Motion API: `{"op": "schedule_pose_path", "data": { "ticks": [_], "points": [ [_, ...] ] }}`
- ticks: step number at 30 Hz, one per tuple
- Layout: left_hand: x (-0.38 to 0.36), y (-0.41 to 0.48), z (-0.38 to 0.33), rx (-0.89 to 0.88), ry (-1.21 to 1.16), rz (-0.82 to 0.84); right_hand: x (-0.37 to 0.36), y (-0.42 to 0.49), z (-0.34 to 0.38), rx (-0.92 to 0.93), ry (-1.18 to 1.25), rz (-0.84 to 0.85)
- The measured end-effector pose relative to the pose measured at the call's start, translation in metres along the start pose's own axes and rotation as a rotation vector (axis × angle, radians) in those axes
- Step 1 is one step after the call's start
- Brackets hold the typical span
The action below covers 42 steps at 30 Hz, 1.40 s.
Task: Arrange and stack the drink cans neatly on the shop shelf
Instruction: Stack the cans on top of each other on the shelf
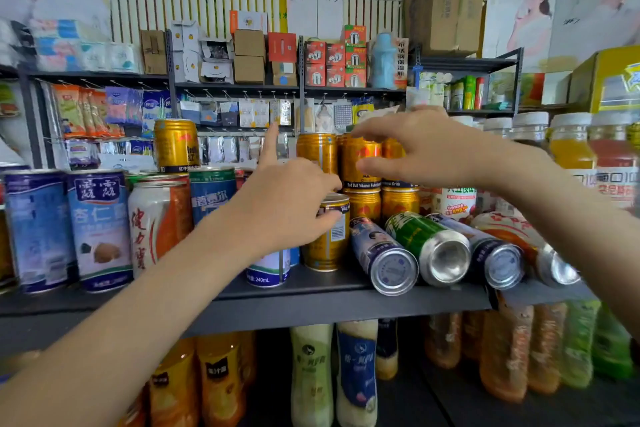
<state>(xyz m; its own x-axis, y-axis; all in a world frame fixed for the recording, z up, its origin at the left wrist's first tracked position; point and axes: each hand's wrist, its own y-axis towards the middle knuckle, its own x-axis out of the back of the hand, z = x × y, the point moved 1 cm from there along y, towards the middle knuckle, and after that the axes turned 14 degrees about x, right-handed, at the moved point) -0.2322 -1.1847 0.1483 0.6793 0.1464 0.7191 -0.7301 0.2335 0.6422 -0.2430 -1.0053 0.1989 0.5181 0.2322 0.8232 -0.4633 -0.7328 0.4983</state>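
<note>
On the dark shelf (311, 305) stand stacked gold cans. My right hand (415, 149) reaches in from the right and grips the upper gold can (360, 166) of the stack, fingers over its top and thumb on its front. My left hand (287, 201) holds a lower gold can (330, 239) near its rim, with the index finger pointing up. That can stands upright on the shelf. To the right, several cans lie on their sides with their bottoms towards me: a blue one (384, 253), a green one (429, 243) and a dark one (495, 253).
Upright blue cans (100, 229), a white-and-orange can (156, 222) and a green-topped can (211, 194) fill the shelf's left side; one gold can (176, 146) stands on top of them. Juice bottles (571, 146) stand at the right. Bottles (356, 374) crowd the shelf below.
</note>
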Motion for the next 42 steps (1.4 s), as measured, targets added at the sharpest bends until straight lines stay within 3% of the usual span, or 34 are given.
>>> {"op": "schedule_pose_path", "data": {
  "ticks": [8, 12, 21, 35, 42],
  "points": [
    [-0.037, -0.029, -0.028, 0.122, -0.004, -0.299, -0.046, -0.058, 0.047, -0.086, -0.021, 0.169],
    [-0.049, -0.030, -0.035, 0.173, 0.019, -0.371, -0.066, -0.063, 0.056, -0.108, -0.091, 0.232],
    [-0.052, -0.037, -0.023, 0.124, -0.072, -0.455, -0.054, -0.022, 0.034, -0.176, 0.189, 0.001],
    [-0.073, -0.070, -0.008, 0.114, -0.145, -0.516, -0.086, 0.030, 0.028, -0.311, 0.440, 0.073],
    [-0.072, -0.071, -0.007, 0.112, -0.168, -0.455, -0.083, 0.027, 0.029, -0.335, 0.525, -0.083]
  ]
}}
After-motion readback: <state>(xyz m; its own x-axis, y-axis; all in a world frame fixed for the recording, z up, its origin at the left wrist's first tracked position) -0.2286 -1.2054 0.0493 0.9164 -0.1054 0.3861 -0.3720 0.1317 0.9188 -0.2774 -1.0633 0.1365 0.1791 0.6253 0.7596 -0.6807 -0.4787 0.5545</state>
